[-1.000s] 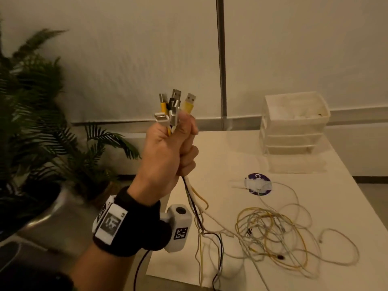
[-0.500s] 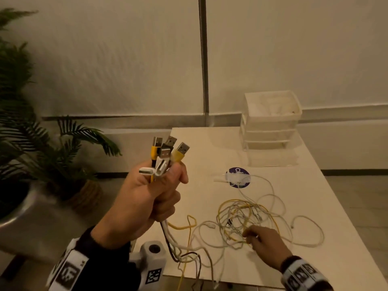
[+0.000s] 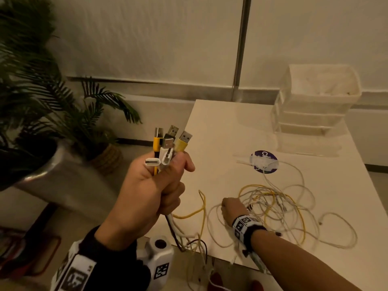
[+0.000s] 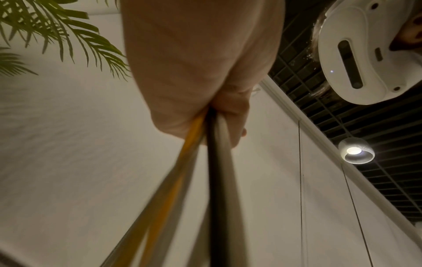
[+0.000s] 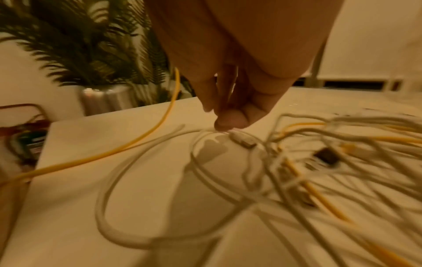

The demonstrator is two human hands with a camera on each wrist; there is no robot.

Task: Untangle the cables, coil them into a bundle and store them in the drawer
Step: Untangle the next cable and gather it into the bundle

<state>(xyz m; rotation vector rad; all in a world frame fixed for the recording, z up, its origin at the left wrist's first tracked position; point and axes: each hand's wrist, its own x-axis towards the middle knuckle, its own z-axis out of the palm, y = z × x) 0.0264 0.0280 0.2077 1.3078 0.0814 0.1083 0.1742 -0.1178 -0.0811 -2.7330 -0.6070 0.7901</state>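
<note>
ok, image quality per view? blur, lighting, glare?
Head: dim, warm cast, fairly sharp; plugs in the left hand legible. Left wrist: cables smeared by blur, ceiling lamp blows out. Right wrist: cable tangle streaked with motion blur, right hand casts a shadow on the table.

**Background, non-task items**

Potted palm (image 3: 42, 97) fills left of the head frame, in a shiny metal planter (image 3: 63, 169); a smaller woven pot (image 3: 109, 158) sits just right of it. White table (image 3: 220, 127) spans centre to right, carrying a round purple sticker (image 3: 265, 161) mid-right. Pale wall panels (image 3: 147, 38) across the top. Left wrist view: ceiling lamp (image 4: 355, 151) at right edge, dark slatted ceiling (image 4: 388, 171).
</note>
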